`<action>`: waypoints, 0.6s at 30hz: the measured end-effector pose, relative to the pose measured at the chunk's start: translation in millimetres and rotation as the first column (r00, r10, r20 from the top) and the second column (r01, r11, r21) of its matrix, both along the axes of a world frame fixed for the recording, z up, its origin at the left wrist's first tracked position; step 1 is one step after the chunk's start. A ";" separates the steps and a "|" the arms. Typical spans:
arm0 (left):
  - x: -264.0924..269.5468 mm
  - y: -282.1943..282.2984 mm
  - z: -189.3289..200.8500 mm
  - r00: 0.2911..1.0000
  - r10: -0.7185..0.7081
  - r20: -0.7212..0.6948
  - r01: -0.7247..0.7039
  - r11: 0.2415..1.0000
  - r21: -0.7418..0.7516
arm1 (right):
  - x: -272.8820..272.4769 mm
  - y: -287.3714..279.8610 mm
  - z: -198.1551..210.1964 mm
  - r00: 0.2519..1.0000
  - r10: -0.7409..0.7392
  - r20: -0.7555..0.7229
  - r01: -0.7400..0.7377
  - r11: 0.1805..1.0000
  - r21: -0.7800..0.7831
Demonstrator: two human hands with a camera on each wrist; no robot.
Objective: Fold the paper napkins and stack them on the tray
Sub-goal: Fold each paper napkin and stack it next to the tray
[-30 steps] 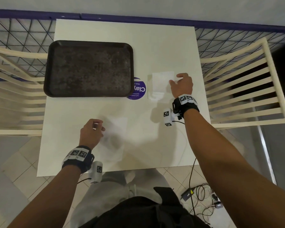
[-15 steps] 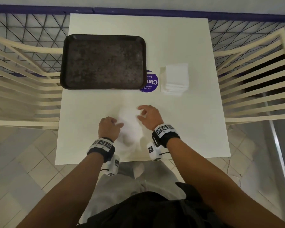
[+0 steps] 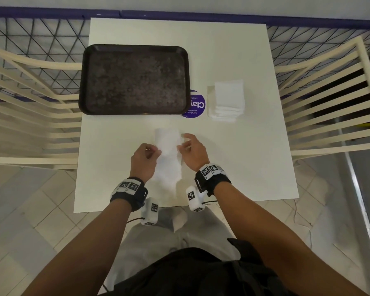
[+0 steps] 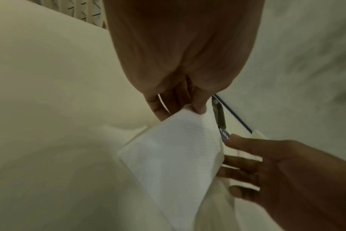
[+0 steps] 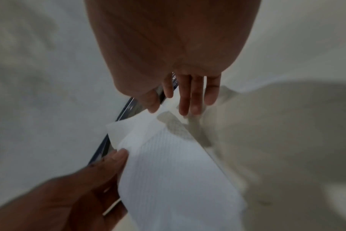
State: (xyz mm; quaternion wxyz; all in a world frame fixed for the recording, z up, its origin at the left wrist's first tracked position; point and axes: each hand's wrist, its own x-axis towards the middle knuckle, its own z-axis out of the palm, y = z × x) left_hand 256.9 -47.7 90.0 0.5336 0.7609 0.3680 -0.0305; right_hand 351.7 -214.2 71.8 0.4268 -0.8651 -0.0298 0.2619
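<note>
A single white paper napkin (image 3: 168,154) hangs unfolded above the near middle of the white table (image 3: 254,157). My left hand (image 3: 156,151) pinches its left edge between thumb and fingers (image 4: 197,107). On the right edge my right hand (image 3: 181,144) holds it lightly, thumb (image 5: 153,106) against nearly straight fingers. The wrist views show the napkin (image 4: 174,153) (image 5: 168,164) lifted and tented between both hands. The dark tray (image 3: 135,79) lies bare at the far left. A stack of white napkins (image 3: 228,99) sits to its right.
A round purple sticker (image 3: 195,104) lies on the table between the tray and the stack. Cream slatted chairs (image 3: 329,99) flank both sides of the table. A wire fence and a wall run behind it. The table's near edge is close to my wrists.
My right hand left the stack at the right and came to the napkin in front of me. Both hands now hold the napkin, which stretches farther towards the tray.
</note>
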 end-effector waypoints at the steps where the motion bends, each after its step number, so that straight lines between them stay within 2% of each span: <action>1: 1.6 2.0 2.2 0.999 0.024 0.031 -0.023 1.000 -0.020 | 1.0 0.5 5.3 0.996 -0.047 -0.074 0.051 0.997 0.057; 3: 5.3 4.7 6.1 0.995 0.063 0.078 -0.059 0.997 -0.055 | 2.5 1.5 11.5 0.989 -0.049 -0.141 0.071 0.985 0.156; 8: 10.8 10.0 11.6 0.978 0.140 0.156 -0.115 0.981 -0.157 | 8.3 4.6 19.3 0.999 0.024 -0.035 -0.012 0.952 0.305; 12: 11.9 12.3 21.7 0.963 0.133 0.233 -0.076 0.968 -0.240 | 13.4 2.7 29.8 0.991 0.055 0.125 -0.088 0.955 0.282; 15: 14.3 12.1 30.0 0.963 0.101 0.248 -0.024 0.954 -0.298 | 15.1 1.6 31.2 0.988 0.042 0.149 -0.077 0.968 0.240; 18: 15.3 15.4 28.8 0.972 0.072 0.223 -0.013 0.967 -0.255 | 16.4 0.8 34.1 0.988 0.032 0.152 -0.068 0.970 0.234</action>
